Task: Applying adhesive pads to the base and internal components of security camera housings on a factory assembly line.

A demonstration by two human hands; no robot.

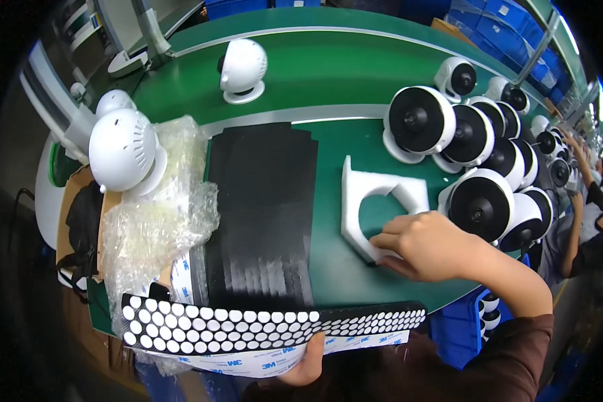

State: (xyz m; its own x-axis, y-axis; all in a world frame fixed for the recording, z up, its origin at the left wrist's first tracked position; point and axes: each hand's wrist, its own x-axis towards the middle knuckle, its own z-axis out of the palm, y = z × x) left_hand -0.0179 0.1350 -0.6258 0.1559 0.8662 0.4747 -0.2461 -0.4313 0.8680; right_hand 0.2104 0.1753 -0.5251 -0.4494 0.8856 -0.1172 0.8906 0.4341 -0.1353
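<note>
My left hand (308, 364) holds a long sheet of round white pads (214, 328) by its lower edge. The sheet is black between the pads, bends near my thumb and has a white printed backing strip. My right hand (427, 246) is closed at the near edge of a white foam block (388, 182) with a large round opening. Its fingers and thumb pinch the near rim, and whether something small is between them is hidden. Left of the foam, a stack of flat black sheets (261, 181) lies on the green table (328, 268).
Several white ball-shaped devices with black round faces (479, 208) crowd the right side. Another white device (243, 70) stands on the green conveyor belt (328, 67). Clear plastic wrap (161, 228) and a white device (124, 151) are at left. A blue bin (452, 331) sits below the right edge.
</note>
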